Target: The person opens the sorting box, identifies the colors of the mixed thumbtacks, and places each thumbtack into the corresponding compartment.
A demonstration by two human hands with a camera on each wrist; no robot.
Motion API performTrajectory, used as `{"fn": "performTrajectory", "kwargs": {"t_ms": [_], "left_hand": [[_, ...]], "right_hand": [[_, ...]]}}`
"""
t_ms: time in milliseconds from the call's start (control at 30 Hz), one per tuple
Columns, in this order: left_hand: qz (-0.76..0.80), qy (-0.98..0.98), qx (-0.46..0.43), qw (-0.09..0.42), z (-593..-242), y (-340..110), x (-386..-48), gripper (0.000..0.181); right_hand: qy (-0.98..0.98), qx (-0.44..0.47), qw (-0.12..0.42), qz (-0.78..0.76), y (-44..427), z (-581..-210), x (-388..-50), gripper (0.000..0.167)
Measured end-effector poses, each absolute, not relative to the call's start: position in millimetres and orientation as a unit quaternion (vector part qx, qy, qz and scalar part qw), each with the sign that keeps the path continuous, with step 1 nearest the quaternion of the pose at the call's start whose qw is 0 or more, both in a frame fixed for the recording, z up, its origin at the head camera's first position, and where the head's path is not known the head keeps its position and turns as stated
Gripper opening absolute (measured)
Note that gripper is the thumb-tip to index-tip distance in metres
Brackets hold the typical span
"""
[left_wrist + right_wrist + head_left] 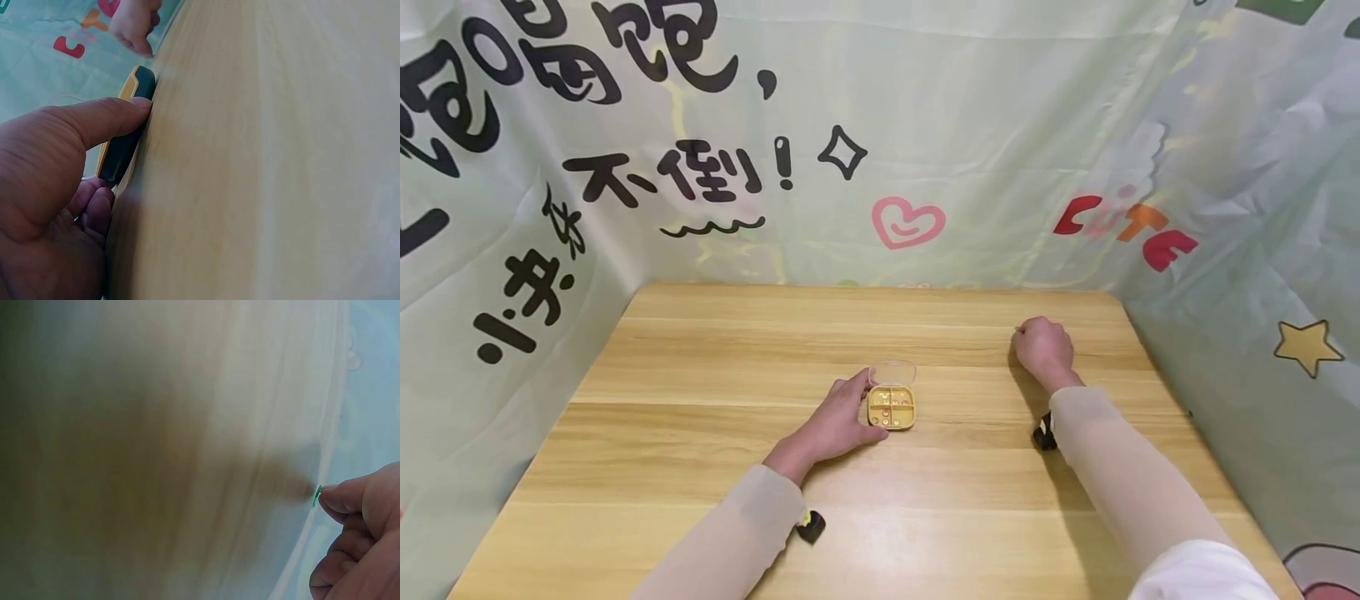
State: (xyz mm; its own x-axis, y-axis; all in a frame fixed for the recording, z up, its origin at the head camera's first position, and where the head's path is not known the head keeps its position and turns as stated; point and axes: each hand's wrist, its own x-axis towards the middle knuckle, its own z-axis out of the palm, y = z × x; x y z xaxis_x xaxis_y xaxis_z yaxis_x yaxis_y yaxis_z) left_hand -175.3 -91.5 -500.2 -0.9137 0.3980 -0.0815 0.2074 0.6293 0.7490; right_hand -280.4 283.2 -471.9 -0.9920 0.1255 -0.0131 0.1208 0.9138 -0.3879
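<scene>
A small yellow pill box (891,408) with several compartments lies on the table, its clear lid (892,373) raised at the back. Small pale and reddish pieces, too tiny to identify, lie inside. My left hand (838,421) holds the box from its left side, thumb at the front and fingers toward the back. In the left wrist view the thumb presses the dark edge of the pill box (128,140). Farther right, my right hand (1045,348) is curled just above the table. Between its thumb and finger it pinches a tiny thin green piece (317,495), whose kind I cannot tell.
The wooden table (700,350) ends at the back and sides against hanging printed cloth (1000,125). A small black device (811,527) is strapped at the left wrist, and another black device (1045,433) at the right wrist.
</scene>
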Motion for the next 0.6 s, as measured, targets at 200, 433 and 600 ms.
{"fn": "performTrajectory", "kwargs": {"t_ms": [200, 433, 600], "left_hand": [[0.397, 0.894, 0.166, 0.122, -499.6, -91.3, -174.5, 0.107], [0.397, 0.895, 0.167, 0.119, -500.2, -91.7, -174.4, 0.108], [0.394, 0.896, 0.169, 0.118, -500.4, -91.2, -174.2, 0.108]], "right_hand": [[-0.970, -0.047, 0.017, 0.239, 264.7, -472.8, -265.7, 0.040], [-0.957, -0.022, 0.018, 0.288, 240.6, -468.9, -245.3, 0.033], [-0.933, -0.040, -0.001, 0.358, 222.9, -466.2, -230.3, 0.029]]}}
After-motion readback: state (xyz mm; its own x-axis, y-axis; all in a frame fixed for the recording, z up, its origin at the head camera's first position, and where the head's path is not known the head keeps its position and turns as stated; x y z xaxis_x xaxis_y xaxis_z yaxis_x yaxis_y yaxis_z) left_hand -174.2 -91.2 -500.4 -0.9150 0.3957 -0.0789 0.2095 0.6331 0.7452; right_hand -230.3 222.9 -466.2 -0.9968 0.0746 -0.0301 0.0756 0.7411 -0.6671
